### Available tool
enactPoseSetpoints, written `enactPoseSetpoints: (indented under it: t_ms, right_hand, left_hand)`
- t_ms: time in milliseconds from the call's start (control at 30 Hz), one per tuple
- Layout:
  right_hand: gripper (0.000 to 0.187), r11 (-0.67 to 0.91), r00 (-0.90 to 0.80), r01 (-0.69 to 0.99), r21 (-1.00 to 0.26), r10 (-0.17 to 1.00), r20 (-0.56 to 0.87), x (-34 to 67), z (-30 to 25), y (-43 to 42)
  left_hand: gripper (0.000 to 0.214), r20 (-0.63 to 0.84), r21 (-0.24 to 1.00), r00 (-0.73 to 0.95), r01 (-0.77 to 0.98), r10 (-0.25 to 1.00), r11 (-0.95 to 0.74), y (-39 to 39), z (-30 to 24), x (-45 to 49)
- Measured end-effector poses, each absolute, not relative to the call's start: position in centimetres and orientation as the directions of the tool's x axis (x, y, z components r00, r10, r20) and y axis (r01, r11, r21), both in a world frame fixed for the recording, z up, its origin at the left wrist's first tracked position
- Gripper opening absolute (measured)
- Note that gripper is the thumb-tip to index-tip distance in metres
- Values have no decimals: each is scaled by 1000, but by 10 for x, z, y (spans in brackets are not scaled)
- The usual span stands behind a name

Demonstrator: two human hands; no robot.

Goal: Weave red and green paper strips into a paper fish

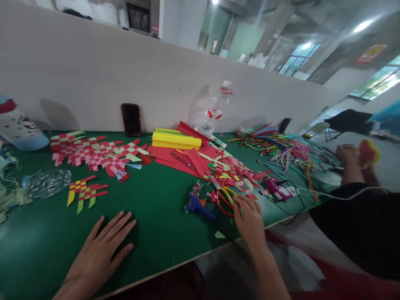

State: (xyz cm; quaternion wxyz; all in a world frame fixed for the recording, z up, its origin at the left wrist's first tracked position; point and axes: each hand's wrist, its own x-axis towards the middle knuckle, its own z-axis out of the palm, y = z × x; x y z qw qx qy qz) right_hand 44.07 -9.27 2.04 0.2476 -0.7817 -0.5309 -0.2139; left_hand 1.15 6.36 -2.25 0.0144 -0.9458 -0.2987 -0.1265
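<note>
My left hand [104, 246] lies flat on the green tabletop with its fingers spread, holding nothing. Just beyond it is a small woven paper fish [85, 191] in red, yellow and green. My right hand [250, 216] has its fingers bent around the handle end of the scissors [227, 201], which have red and yellow grips. Their blades point away toward cut paper scraps [231, 171]. To the left of the scissors lies a blue glue gun [198, 206]. More red, pink and pale-green woven paper pieces [93, 152] overlap in a row near the wall.
Yellow paper [176, 139] rests on red sheets [168, 160] beside a pen [183, 160]. A phone [131, 119] and clear bottle [215, 110] stand by the wall. Coloured strips [275, 141] and a purple corded device [278, 188] lie right, near another person's hand [348, 156].
</note>
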Motion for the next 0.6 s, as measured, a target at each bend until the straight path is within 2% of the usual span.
enactPoseSetpoints:
  t_ms: [167,267,500,600]
  right_hand:
    - [29,-407,421,899,-162,703,573,469,18,-100]
    - [29,-408,431,897,-170,720,543,478,22,-88]
    - [26,-307,351,936,-171,841,412,478,37,10]
    - [34,-305,340,940,-154,876,341,476,37,55]
  left_hand:
    - [51,217,80,781,583,585,-808,64,-23,10]
    - [51,230,68,784,578,577,-813,66,-27,9]
    - [51,262,50,777,581,572,-813,65,-26,11]
    - [50,245,84,772,585,586,-806,64,-21,13]
